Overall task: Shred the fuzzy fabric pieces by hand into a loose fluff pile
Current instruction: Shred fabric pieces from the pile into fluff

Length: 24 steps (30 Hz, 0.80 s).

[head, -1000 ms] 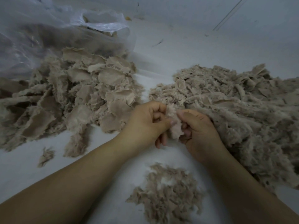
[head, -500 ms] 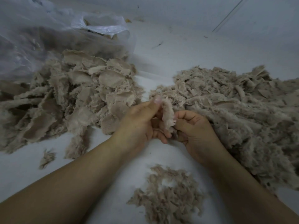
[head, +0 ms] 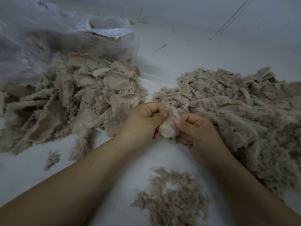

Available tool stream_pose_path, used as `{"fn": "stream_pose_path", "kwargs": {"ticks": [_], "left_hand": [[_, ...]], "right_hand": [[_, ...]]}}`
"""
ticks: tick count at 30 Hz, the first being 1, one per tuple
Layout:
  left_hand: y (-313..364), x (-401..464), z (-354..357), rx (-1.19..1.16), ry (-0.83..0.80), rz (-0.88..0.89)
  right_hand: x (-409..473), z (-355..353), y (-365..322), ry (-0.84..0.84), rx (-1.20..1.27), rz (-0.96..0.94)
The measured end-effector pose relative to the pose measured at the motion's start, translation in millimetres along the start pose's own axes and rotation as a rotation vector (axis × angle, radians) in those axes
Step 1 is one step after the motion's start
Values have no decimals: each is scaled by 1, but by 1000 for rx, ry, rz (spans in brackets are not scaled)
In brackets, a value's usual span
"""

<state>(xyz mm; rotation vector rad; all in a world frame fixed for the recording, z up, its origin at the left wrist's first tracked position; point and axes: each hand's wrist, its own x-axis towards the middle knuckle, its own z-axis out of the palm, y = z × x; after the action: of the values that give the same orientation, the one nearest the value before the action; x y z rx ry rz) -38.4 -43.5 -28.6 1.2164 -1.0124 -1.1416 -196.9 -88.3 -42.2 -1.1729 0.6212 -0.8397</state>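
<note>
A small fabric piece [head: 169, 126], judged soft, light and easily torn, is pinched at its edges by the left hand [head: 143, 121] and right hand [head: 197, 132], between the two piles.

You have a pale pinkish-beige scrap [head: 169, 128] with a fine ribbed weave, greyish-tan fabric pieces [head: 78, 101] heaped left, the same dull tan in the shredded heap [head: 236, 108] right and the small fluff pile [head: 171, 201], a white surface [head: 187, 59], and a cloudy clear plastic bag [head: 48, 33].
</note>
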Motion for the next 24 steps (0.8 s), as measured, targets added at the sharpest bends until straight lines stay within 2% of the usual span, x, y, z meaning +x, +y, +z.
{"fn": "stream_pose_path", "kwargs": {"ticks": [4,7,12,16,19,22,24], "left_hand": [[7,3,5,9,-2,3],[3,0,5,56,26,40],[-3,-7,6,142,-150,-50],[-4,-8,6,105,-170,-110],[-1,-10,0,137,-250,-115],[2,-15,-12,268,-451,-157],[3,-18,-14,299,-463,-159]], "right_hand": [[-1,2,0,-18,-68,29],[-2,2,-2,14,3,33],[-4,5,-8,16,47,32],[-5,6,-7,-6,87,21],[-3,6,-6,94,105,37],[-2,5,-5,162,149,31],[-3,6,-7,152,159,18]]}}
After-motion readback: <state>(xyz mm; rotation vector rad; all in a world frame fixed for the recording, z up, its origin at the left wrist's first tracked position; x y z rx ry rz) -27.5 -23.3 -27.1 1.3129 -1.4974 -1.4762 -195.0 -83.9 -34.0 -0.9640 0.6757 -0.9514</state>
